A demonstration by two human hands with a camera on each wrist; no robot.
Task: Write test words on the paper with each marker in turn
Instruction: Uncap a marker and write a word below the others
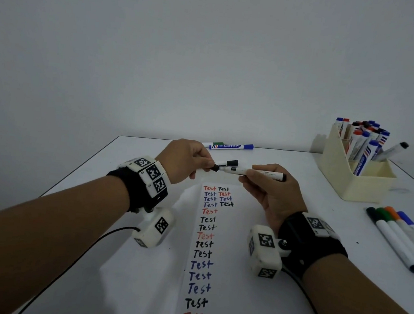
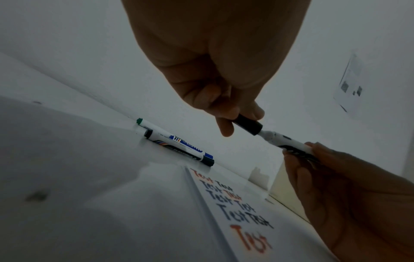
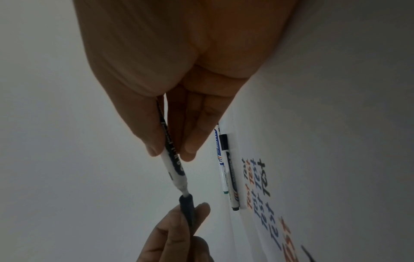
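Above white paper point(image 1: 215, 271), a white-barrelled black marker point(image 1: 262, 173) is pinched by the right hand point(image 1: 273, 188); its black cap point(image 1: 215, 168) is pinched by the left hand point(image 1: 185, 162).

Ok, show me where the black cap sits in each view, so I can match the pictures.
Head: the black cap is at centre, pinched in the left hand, at the marker tip.
Left wrist: right of centre, under the fingers.
Right wrist: lower centre.
Shared landmark: the paper with "Test" words.

Head view high, facing forward and down across table point(image 1: 129, 164), wrist views close beneath each palm, facing fingertips, all sharing paper point(image 1: 215, 271) and marker point(image 1: 262, 173).
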